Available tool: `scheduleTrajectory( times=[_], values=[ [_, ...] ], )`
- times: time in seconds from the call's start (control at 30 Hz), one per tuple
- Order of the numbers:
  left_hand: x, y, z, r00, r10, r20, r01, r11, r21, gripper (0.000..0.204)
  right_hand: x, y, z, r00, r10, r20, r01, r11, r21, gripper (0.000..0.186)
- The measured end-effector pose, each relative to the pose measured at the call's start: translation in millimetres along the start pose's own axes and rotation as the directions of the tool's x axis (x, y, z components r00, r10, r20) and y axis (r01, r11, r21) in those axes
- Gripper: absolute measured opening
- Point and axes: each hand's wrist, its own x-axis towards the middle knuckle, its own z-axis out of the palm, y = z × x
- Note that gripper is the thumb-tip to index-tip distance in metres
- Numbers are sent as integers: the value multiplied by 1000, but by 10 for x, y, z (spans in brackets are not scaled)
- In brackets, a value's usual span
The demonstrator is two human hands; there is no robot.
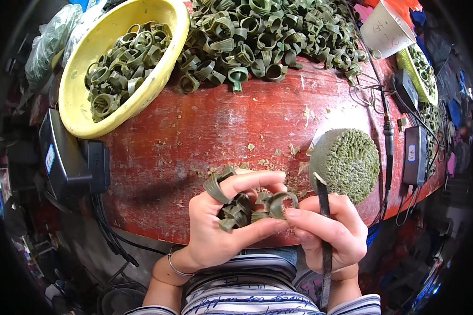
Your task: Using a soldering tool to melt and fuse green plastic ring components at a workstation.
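Observation:
Several dark green rings, wax-like in look, are gathered in my left hand (215,220), its fingers curled round them. One green ring (279,205) is held out between the left thumb and fingertips, where my right hand (333,231) meets it with thumb and forefinger. My right hand is closed round a narrow, flat, dark blade-like tool (326,262), pale at its upper end; its exact kind is unclear. Just beyond the right hand stands a round green block (347,163) with a rough, crumbly top.
A heap of green rings (263,37) covers the far side of the red table (194,131). At far left a yellow basin (71,100) holds more rings. A white cup (386,31) lies tilted at far right, near a corded pen-like tool (388,136). Dark boxes (414,155) sit at both sides.

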Motion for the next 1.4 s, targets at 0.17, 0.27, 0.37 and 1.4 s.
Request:
scheduleTrajectory(
  times=[0.17,0.27,0.37,1.4],
  values=[
    [-15,-6,4,1000,-18,-17,17,998,-55,44,-42,-11,-22,993,106,-53,-101,990,99,29],
    [6,-22,-11,999,46,26,-46,999,-21,43,-162,3,64,956,291,-32,-253,877,408,18],
    [23,-40,2,995,31,91,-22,995,-93,40,-214,10,111,888,459,-22,-292,600,744,12],
    [5,108,23,878,-452,156,475,787,-393,41,-246,63,115,947,317,-53,-230,785,575,17]
  ],
)
